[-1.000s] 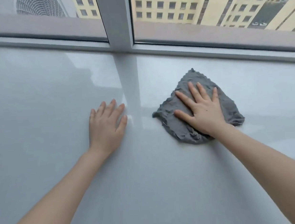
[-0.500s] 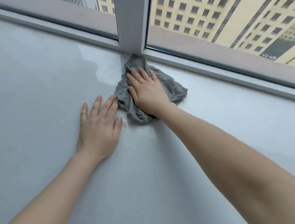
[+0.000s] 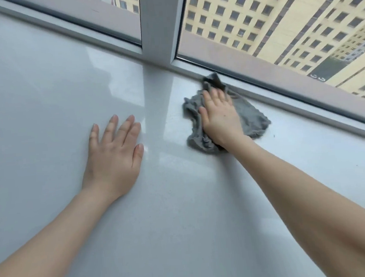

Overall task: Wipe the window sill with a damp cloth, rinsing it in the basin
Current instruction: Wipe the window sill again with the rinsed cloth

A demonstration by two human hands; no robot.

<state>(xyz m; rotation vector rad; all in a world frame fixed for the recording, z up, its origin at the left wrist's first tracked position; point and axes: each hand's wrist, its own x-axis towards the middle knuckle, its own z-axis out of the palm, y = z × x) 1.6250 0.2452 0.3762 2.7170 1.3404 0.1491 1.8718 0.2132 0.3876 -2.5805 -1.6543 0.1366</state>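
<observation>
- The grey cloth lies crumpled on the window sill, right of the upright post of the window frame
- The cloth's far corner rides up against the frame's bottom rail; the rest of it lies on the sill just short of that rail
- The right hand lies palm down on the cloth, fingers straight and close together, pressing it flat; the fingertips reach toward the rail
- The left hand rests palm down on the bare sill, left of the cloth and apart from it, fingers straight and slightly spread, thumb alongside
- The rail runs slantwise from upper left to right and marks the sill's far edge; the post meets it between the two hands
- Glossy sill surface lies open to the left of the left hand, between the hands, and toward the near side under both forearms
- A few small dark specks lie on the sill right of the cloth
- Counted: one cloth, two hands, one post, two panes, with yellow buildings seen through the glass
</observation>
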